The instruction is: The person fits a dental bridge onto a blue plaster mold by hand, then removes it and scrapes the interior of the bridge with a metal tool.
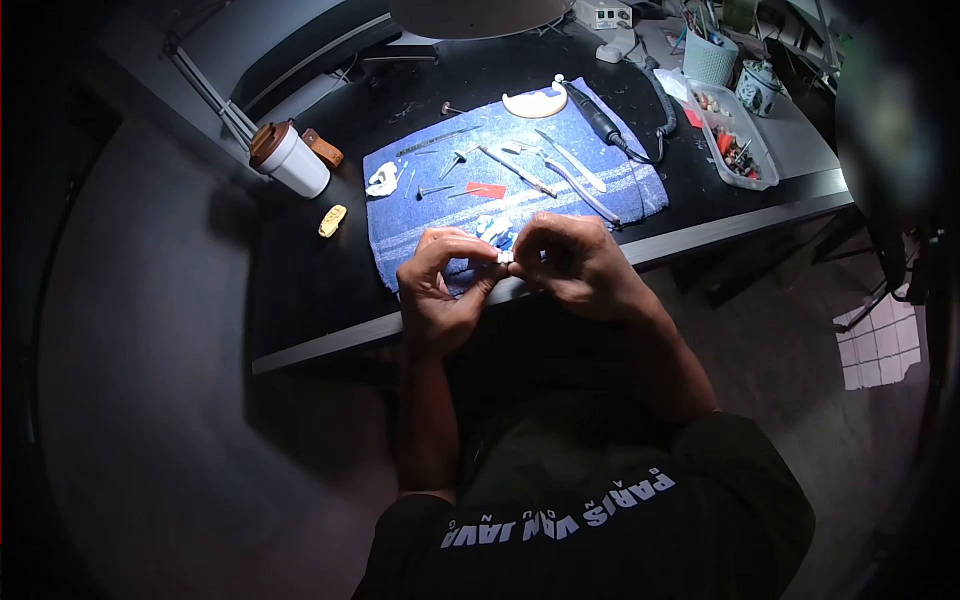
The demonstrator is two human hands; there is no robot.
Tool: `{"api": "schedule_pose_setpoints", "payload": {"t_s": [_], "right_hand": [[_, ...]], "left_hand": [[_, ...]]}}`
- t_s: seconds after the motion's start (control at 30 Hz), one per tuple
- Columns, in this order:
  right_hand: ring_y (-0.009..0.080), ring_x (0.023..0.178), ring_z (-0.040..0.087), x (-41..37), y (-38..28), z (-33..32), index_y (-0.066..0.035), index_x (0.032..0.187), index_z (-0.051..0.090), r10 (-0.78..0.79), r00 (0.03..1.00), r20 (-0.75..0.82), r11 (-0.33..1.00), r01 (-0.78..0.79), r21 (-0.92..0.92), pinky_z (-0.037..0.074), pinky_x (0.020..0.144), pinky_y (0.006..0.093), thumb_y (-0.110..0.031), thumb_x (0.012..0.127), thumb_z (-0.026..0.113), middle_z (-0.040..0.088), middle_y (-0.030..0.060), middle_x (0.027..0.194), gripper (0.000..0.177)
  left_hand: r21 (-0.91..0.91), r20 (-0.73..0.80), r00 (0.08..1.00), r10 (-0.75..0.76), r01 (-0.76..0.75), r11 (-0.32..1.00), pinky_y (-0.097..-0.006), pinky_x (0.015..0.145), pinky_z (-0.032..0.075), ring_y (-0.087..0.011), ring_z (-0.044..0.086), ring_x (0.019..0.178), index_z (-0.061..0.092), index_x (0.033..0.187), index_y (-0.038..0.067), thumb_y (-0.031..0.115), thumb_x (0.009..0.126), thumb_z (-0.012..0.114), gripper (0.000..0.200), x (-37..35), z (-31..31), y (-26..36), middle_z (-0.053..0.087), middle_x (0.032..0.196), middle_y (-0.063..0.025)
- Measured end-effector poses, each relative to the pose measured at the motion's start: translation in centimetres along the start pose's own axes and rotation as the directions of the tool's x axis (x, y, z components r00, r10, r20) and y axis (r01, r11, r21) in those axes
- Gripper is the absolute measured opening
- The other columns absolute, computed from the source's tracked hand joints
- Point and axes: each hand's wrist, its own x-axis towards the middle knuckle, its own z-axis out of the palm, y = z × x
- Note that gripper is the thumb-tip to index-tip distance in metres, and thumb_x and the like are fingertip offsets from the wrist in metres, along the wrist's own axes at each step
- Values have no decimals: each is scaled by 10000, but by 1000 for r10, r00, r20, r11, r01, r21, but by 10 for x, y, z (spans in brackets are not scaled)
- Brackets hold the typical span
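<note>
A small white tooth-like piece, perhaps dental crowns, is pinched between my fingertips just above the table's front edge. My left hand grips its left side with thumb and forefinger. On its right side, my right hand is closed in a pinch, and those fingertips partly cover the piece. Behind the hands lies a blue towel with small blue and white bits on it. Also on the towel are a slim pen-like tool, a curved-handled tool, a pale blade-like tool and a red slip.
A corded rotary handpiece and a white crescent-shaped piece rest at the towel's back. A lidded white cup and yellowish dental model stand left. A clear plastic box is right; a lamp shade hangs overhead.
</note>
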Motion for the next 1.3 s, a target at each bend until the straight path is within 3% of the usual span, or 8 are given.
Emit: {"api": "schedule_pose_setpoints", "payload": {"t_s": [0.3, 0.43, 0.53, 0.67, 0.73, 0.83, 1.1, 1.3], "right_hand": [[108, 790, 691, 2, 6, 0, -9, 1005, 728, -6, 1000, -24, 997, 7, 75, 527, 681, 276, -18, 909, 802, 734, 65, 862, 121], [104, 756, 657, 7, -3, -25, -29, 960, 760, 66, 980, -185, 977, -101, -188, 460, 627, 271, -91, 911, 800, 740, 48, 860, 89], [177, 747, 690, 20, 3, -49, 22, 979, 759, -3, 945, -326, 871, -158, -466, 531, 680, 311, -123, 927, 770, 750, 131, 890, 154], [170, 767, 716, 24, 28, -77, 53, 1021, 764, 129, 935, -329, 731, -315, -606, 572, 719, 312, -111, 923, 784, 753, 155, 944, 192], [322, 927, 769, 30, 34, -82, 33, 1048, 781, 194, 931, -309, 675, -356, -646, 596, 842, 403, -193, 908, 801, 757, 212, 1013, 267], [342, 967, 759, 39, 29, -76, 20, 1038, 783, 277, 909, -312, 530, -415, -739, 590, 875, 428, -229, 904, 805, 754, 199, 1051, 284], [378, 1068, 695, 42, 35, -76, -13, 945, 709, 335, 888, -317, 526, -455, -719, 550, 956, 447, -165, 897, 701, 694, 205, 1052, 159], [442, 924, 722, 36, 42, -74, -1, 1026, 628, 212, 889, -406, 661, -437, -611, 546, 836, 504, -92, 946, 609, 712, 262, 952, 122]], "left_hand": [[-3, -56, 998, -38, 38, 999, -331, 895, 521, -207, 689, 960, 785, 976, 31, -87, 790, 825, 224, 1, 3, 3, 770, 961, -77], [24, -45, 999, -17, 18, 1000, -347, 903, 522, -223, 705, 977, 797, 955, 54, -59, 800, 813, 192, 3, 0, 2, 785, 967, -82], [49, -44, 999, -21, 23, 999, -350, 918, 518, -223, 699, 983, 796, 950, 61, -62, 791, 818, 201, 3, -1, 6, 782, 964, -79], [63, -31, 1000, 3, -1, 998, -346, 923, 515, -203, 684, 973, 788, 960, 46, -101, 770, 822, 243, 3, -2, 7, 765, 966, -82], [52, -25, 1000, 1, 0, 999, -348, 922, 517, -199, 683, 971, 787, 960, 46, -96, 770, 825, 240, 3, -3, 8, 765, 962, -80], [58, -16, 1000, -6, 7, 998, -349, 917, 522, -197, 683, 967, 790, 961, 50, -83, 770, 835, 237, 1, -3, 8, 765, 953, -78], [68, -23, 1000, 14, -13, 998, -357, 922, 523, -213, 684, 986, 791, 963, 51, -83, 770, 834, 239, 3, -2, 7, 769, 965, -77], [74, -28, 999, 29, -27, 997, -354, 926, 523, -214, 684, 993, 789, 960, 46, -94, 765, 827, 243, 2, -1, 5, 766, 966, -82]]}}
